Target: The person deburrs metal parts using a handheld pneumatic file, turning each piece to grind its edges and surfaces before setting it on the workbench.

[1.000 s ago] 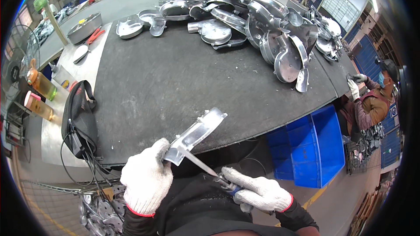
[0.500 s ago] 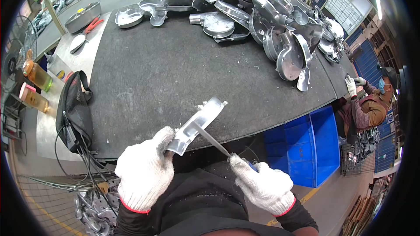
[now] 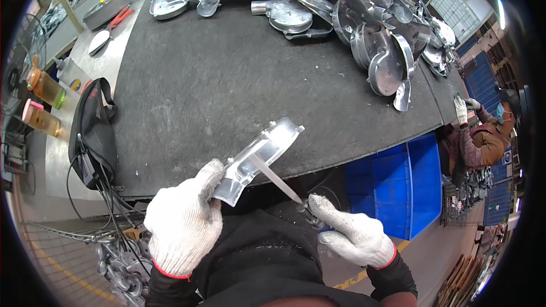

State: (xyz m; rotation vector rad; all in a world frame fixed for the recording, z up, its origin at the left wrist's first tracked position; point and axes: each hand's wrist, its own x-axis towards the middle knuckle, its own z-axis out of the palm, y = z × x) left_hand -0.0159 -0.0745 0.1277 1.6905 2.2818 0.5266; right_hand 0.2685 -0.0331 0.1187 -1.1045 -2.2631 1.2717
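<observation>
My left hand (image 3: 186,222), in a white knit glove, grips the lower end of a silvery metal casting (image 3: 266,153) with a raised curved rim. The casting is tilted over the near edge of the dark table. My gloved right hand (image 3: 354,232) is closed round the handle of a flat metal file (image 3: 278,181); a bit of blue shows by the fingers. The file's blade slants up to the left, its far end at the inner side of the casting's rim. Whether it presses on the metal I cannot make out.
Similar castings (image 3: 290,16) lie heaped along the table's far side (image 3: 187,85). A black mesh bag (image 3: 94,136) with cables lies at left, near bottles (image 3: 42,120) and red-handled pliers (image 3: 120,17). Blue bins (image 3: 392,187) stand at right; beyond sits a co-worker (image 3: 483,142).
My right hand has moved slightly right and down, drawing the file back a little. The casting shows more of its inner face. The whole view has shifted slightly.
</observation>
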